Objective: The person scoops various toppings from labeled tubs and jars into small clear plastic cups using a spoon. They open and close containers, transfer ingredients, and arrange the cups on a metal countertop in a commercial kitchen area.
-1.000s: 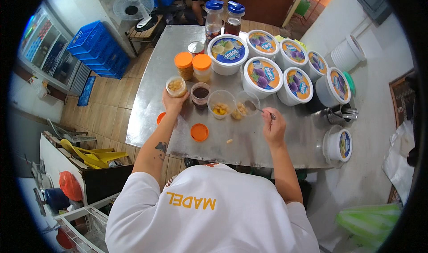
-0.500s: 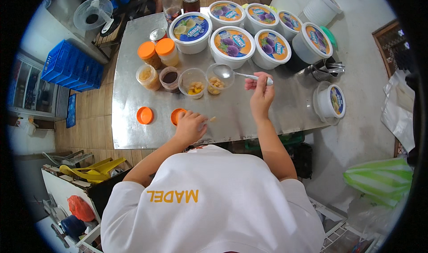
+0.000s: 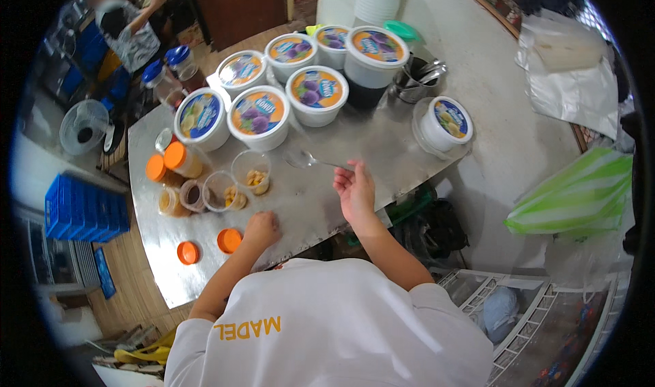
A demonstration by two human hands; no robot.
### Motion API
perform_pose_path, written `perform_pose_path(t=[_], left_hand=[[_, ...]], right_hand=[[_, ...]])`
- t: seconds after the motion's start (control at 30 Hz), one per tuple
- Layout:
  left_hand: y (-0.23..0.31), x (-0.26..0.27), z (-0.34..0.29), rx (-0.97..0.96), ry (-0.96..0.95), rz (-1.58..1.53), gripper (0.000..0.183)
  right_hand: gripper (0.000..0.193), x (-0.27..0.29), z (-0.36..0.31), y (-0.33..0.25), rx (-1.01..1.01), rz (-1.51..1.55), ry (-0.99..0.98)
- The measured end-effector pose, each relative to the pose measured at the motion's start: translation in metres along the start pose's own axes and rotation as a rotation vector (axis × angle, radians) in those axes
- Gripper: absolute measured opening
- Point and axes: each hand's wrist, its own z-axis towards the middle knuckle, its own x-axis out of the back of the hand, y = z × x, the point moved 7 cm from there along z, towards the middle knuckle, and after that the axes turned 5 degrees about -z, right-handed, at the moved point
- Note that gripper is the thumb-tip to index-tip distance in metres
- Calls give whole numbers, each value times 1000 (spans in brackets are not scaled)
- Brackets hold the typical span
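Centre of the frame: right hand (image 3: 356,185), thumb and fingers grasping a metal spoon (image 3: 303,158) near the end of its handle; bowl to the left, apart from the nearest cup, above the metal table (image 3: 372,147). Bowl blurred; whether it carries anything cannot be told.

Lower centre: left hand (image 3: 261,230), fingers curled, lying close to the table's near edge. Whether anything is under the fingers cannot be told.

Left of centre: clear cup (image 3: 249,164), upright, pale bean-like pieces inside, the one nearest the spoon. Beside it, to the lower left, second clear cup (image 3: 217,183), yellowish pieces inside.

Further left: jar of dark contents (image 3: 198,207), open; just beside it, jar of pale contents (image 3: 170,201). Above these, two orange-capped jars (image 3: 179,156).

Lower left: two loose orange lids (image 3: 229,240), one just beside the left hand.

Handling notes, by judgement: a grip nearer the bowl would steady the spoon; bowl best kept level and low over a cup's mouth, so that pieces do not roll off. The left hand would serve well steadying the light cup at its wall, fingers clear of the rim.
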Motion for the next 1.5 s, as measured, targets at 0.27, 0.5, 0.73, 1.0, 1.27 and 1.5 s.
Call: perform_pose_path(t=[0.27,0.5,0.73,1.0,1.27,1.5], left_hand=[[19,12,-2,59,41,-277,18],[86,30,8,-39,48,-405,21],[59,47,-56,125,224,-434,17],[-51,27,-239,761,630,-495,19],[-61,-9,-358,1053,905,-486,19],[-73,50,-318,868,869,-579,20]], right_hand=[[37,129,-6,-61,68,57,270],[33,170,17,-75,45,90,326],[36,61,48,-83,65,-62,-26],[36,-40,68,-48,-7,-132,-362],[34,-112,62,0,-86,-193,-513],[36,-89,61,-13,-90,-104,-429]])
